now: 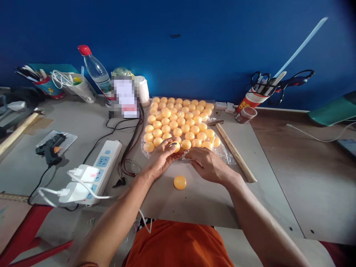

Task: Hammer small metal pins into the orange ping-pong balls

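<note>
My left hand (162,157) is closed on an orange ping-pong ball (175,147) that carries a dark mark on top. Its thumb and fingers hold the ball over the front edge of a clear plastic bag (226,155) packed with rows of similar balls. Just to the right, my right hand (207,163) hovers at the bag's front edge, fingers bent and thumb apart from them. I see nothing between them, though the undersides of the fingers are hidden. One loose orange ping-pong ball (180,182) lies on the grey table between my forearms.
Right of the bag lies a wooden stick (236,152). A power strip (104,167) with white chargers, dark cables and a glue gun (51,148) occupy the left. Along the blue wall stand a bottle (97,72), a phone (126,96) and a red cup (251,99) with scissors.
</note>
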`<state>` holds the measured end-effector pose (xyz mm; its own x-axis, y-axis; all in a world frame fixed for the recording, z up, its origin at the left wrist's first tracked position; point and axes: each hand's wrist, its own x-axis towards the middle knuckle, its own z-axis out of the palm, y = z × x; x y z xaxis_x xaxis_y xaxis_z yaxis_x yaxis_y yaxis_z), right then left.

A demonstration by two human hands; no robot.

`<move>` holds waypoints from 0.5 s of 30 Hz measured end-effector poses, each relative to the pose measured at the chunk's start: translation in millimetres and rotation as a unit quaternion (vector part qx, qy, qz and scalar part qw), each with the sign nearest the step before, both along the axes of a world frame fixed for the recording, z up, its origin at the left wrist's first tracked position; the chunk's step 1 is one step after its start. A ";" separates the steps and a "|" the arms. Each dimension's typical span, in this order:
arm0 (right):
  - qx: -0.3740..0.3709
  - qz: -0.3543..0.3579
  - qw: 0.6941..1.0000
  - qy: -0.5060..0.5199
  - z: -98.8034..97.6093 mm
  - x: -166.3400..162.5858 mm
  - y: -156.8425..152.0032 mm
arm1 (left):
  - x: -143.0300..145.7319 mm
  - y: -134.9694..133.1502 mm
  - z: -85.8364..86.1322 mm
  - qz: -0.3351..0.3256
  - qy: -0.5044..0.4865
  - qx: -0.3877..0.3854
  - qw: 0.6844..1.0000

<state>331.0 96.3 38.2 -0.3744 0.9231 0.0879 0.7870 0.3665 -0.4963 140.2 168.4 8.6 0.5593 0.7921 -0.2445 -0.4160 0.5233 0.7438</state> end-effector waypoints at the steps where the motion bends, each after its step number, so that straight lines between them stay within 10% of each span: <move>1: -0.013 0.031 0.998 0.053 5.1 -2.9 -3.4 | -0.4 -0.5 0.4 -0.001 0.009 0.008 1.000; 5: -0.096 0.140 0.983 0.076 13.0 -21.5 -15.1 | -0.8 -3.3 4.1 -0.006 0.031 0.023 0.999; 10: -0.128 0.131 0.981 -0.058 1.4 -42.1 -15.5 | 0.7 -4.5 8.1 0.015 0.043 0.036 0.998; 15: -0.065 0.099 0.991 0.070 1.7 -32.8 -11.7 | -0.2 -2.2 8.5 0.030 0.055 0.038 0.997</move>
